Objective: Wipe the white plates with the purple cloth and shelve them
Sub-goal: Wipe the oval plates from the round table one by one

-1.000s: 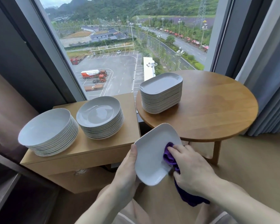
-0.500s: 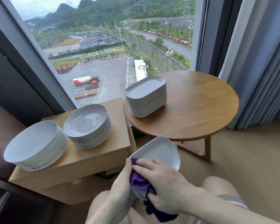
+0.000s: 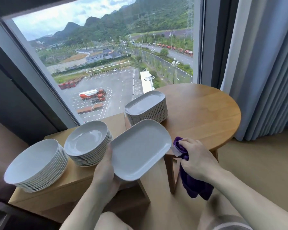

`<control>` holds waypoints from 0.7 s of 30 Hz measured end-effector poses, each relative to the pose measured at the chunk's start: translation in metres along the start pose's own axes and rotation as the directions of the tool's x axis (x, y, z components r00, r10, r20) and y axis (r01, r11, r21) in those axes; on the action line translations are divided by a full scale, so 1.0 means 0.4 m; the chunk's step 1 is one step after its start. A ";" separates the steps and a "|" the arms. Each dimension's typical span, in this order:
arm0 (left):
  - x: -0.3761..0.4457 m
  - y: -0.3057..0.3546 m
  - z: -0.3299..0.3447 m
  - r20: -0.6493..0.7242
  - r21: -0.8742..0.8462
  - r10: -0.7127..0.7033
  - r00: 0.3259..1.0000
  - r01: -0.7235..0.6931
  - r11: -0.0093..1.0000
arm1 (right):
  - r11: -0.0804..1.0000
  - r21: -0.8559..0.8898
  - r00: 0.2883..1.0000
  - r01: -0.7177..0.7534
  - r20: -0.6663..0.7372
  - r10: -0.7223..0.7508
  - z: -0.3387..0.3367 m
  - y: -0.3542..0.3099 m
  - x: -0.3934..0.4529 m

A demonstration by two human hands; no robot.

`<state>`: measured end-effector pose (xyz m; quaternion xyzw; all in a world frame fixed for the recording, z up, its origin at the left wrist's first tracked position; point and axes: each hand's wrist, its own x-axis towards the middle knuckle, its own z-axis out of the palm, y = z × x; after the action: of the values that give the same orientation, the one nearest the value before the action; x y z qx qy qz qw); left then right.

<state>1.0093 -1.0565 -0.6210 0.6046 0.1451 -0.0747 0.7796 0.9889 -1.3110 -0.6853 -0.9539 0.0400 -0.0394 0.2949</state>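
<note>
A white rectangular plate (image 3: 140,150) is held face up in front of me, above the gap between the cabinet and the round table. My left hand (image 3: 105,173) grips its near-left edge, thumb on the rim. My right hand (image 3: 198,158) grips the bunched purple cloth (image 3: 193,185) just off the plate's right corner; the cloth's tail hangs down below the hand. A stack of several matching rectangular plates (image 3: 145,106) sits on the round wooden table (image 3: 203,113).
Two stacks of round white plates, one (image 3: 86,141) in the middle and one (image 3: 33,163) at the left, stand on a low wooden cabinet (image 3: 70,190). A large window is behind, grey curtains (image 3: 264,63) at the right. My knees show at the bottom.
The plate has been lifted and turned face up. My right hand with the cloth has come off its surface and moved to its right corner. The view has tilted upward.
</note>
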 end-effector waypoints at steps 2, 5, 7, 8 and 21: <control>0.041 0.047 0.041 -0.001 0.004 0.042 0.999 -0.042 0.999 | 0.999 0.034 1.000 0.000 -0.030 0.001 -0.008 0.003 0.003; 0.118 0.098 0.112 -0.010 0.032 0.057 0.998 -0.057 0.998 | 0.996 0.087 0.997 0.019 -0.075 -0.012 -0.022 0.001 0.009; 0.180 0.117 0.156 -0.017 0.054 0.050 0.999 -0.049 0.997 | 0.994 0.104 0.995 0.022 -0.102 -0.011 -0.026 0.001 0.012; 0.211 0.121 0.176 -0.010 0.066 0.041 0.999 -0.041 0.997 | 0.994 0.110 0.994 0.021 -0.112 -0.009 -0.028 0.000 0.013; 0.485 0.173 0.295 -0.094 0.142 0.083 0.992 -0.069 0.987 | 0.987 0.157 0.992 -0.023 -0.115 0.041 -0.045 0.023 0.004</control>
<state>1.2291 -1.1410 -0.5917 0.6653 0.1551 -0.0247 0.7298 0.9882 -1.3290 -0.6756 -0.9233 0.0696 -0.0942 0.3659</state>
